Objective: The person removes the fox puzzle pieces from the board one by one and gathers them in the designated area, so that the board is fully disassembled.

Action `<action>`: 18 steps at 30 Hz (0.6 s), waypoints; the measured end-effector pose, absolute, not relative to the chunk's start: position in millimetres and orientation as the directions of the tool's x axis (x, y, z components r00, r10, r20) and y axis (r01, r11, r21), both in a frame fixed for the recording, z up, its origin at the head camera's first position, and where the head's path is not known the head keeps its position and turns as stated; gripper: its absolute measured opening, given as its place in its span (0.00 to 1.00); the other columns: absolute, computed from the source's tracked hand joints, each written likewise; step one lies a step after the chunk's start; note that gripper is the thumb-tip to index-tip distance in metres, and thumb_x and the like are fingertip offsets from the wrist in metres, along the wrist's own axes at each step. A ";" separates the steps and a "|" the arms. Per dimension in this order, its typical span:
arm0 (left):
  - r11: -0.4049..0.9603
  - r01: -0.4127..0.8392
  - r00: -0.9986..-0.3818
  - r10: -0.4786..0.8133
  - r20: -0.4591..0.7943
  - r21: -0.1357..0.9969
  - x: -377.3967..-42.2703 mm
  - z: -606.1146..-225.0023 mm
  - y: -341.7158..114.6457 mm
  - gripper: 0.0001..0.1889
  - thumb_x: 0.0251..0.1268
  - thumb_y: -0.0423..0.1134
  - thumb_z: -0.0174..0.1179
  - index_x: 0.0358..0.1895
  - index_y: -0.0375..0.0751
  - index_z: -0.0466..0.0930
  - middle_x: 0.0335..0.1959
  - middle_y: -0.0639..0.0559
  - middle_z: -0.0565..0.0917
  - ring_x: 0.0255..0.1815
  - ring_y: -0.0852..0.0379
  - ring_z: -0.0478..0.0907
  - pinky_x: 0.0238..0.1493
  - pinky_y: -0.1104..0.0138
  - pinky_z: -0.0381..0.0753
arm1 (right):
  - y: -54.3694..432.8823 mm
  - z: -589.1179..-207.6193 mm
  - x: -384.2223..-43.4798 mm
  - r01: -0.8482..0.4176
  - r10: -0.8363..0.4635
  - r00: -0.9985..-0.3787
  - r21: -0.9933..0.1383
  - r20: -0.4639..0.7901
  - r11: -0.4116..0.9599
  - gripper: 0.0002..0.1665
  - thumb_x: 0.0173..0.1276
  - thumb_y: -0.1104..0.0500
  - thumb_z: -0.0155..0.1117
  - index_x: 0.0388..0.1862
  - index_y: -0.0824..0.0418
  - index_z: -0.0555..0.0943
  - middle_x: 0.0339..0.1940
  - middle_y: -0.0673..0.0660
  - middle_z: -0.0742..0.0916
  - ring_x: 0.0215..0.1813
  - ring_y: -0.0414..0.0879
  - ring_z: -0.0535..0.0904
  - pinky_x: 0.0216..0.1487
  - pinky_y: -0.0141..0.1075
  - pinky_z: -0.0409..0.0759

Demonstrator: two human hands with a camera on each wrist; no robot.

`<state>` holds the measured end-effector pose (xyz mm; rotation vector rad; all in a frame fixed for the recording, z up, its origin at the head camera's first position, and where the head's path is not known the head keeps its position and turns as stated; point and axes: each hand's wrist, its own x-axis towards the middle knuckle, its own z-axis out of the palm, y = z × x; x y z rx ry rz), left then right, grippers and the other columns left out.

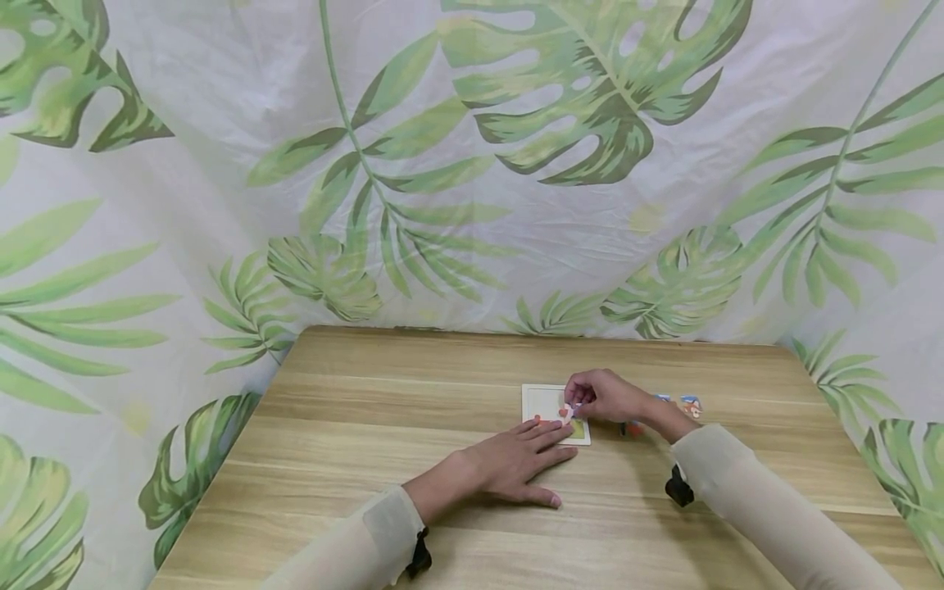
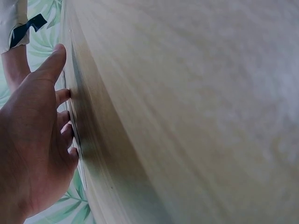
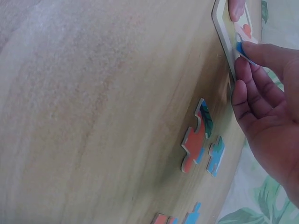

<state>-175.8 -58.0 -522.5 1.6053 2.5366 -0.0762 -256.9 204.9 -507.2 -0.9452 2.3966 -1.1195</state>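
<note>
A white-bordered jigsaw board (image 1: 533, 399) lies on the wooden table. My left hand (image 1: 509, 463) is spread palm down, its fingers extended over the board's near left part; in the left wrist view, that hand (image 2: 32, 130) shows straight fingers and thumb. At the board's right side, my right hand (image 1: 608, 395) pinches a small puzzle piece (image 3: 240, 48) between thumb and fingers. Blue shows along the piece's edge, and the rest is mostly hidden. Beneath the hands, part of the board carries a picture with red and yellow-green patches.
Right of the board lie several loose puzzle pieces, among them an orange and green one (image 3: 192, 142) and a blue one (image 3: 216, 156). The right forearm partly covers them in the head view. Behind the table (image 1: 354, 410) hangs a leaf-patterned cloth (image 1: 413, 205).
</note>
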 end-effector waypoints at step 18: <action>0.435 0.899 -0.425 0.894 -0.141 0.050 -175.1 -518.2 -58.0 0.42 0.80 0.72 0.39 0.87 0.52 0.53 0.89 0.47 0.49 0.89 0.51 0.45 0.86 0.55 0.48 | 211.8 -505.6 -262.5 -0.392 -0.651 -0.759 -0.794 -0.006 0.464 0.05 0.71 0.71 0.70 0.43 0.65 0.85 0.35 0.55 0.87 0.38 0.42 0.81 0.40 0.31 0.80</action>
